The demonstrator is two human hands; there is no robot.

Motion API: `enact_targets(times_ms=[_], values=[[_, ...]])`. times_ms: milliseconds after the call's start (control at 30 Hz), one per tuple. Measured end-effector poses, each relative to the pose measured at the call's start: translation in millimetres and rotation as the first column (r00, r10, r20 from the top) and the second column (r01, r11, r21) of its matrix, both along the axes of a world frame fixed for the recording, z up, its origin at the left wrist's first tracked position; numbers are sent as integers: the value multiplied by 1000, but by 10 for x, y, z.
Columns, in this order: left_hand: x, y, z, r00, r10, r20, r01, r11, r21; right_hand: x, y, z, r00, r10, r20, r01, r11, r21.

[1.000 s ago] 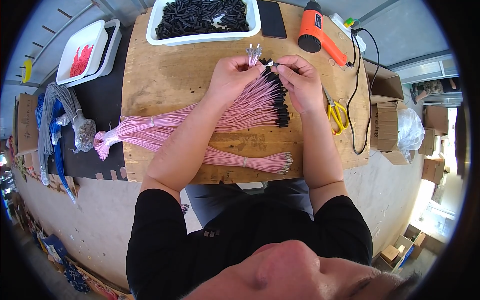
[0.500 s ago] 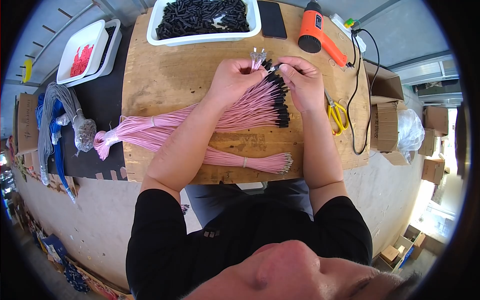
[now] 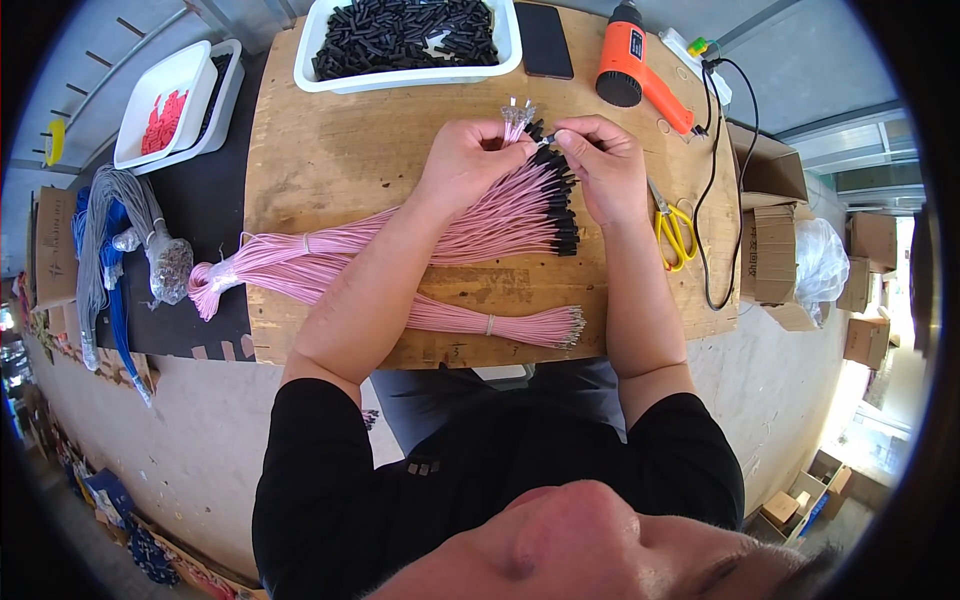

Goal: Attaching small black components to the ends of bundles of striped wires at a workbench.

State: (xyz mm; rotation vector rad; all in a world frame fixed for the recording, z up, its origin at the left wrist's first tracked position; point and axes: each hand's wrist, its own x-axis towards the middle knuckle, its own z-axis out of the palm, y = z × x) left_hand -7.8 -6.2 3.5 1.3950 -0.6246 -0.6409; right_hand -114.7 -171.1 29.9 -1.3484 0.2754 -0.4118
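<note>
Through the head camera, from a distance, I am seeing a wooden table (image 3: 370, 130) filling the middle of the view, a dark table (image 3: 215, 240) adjoining it on the left. A big pink bundle (image 3: 470, 225) of wires is lying across the wood, passing under the left forearm; its tied end is reaching over onto the dark table, and many of its right-hand ends are carrying black tubes (image 3: 562, 205). A white tray (image 3: 415, 78) is standing at the far edge, holding a heap of similar black pieces. A thinner pink bundle (image 3: 470, 320) is lying near the body, metal tips pointing right. An orange heat gun (image 3: 625, 60) is resting at far right.

Left hand (image 3: 470, 160), above the big bundle: thumb and forefinger are pinching pink wire; other fingers are curling, partly hidden. Right hand (image 3: 605, 165): thumb and forefinger are pinching one tube (image 3: 553, 137), just beside the left fingertips. Scissors (image 3: 676, 232), yellow-handled, are lying right of the right wrist. Loose wires (image 3: 516, 122) with metal ends are standing up behind the left fingers. A metal tip is meeting the pinched tube; fit: cannot tell.
</note>
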Motion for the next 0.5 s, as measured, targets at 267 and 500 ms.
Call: enact_targets(times_ms=[267,500], values=[[16,-3,-38,999,14,-48,-16,999,-38,5,-40,44,999,3,-44,6,982,188],[5,4,-1,999,7,46,-7,1000,-11,-14,-165,-23,990,133,-34,-109,912,396]])
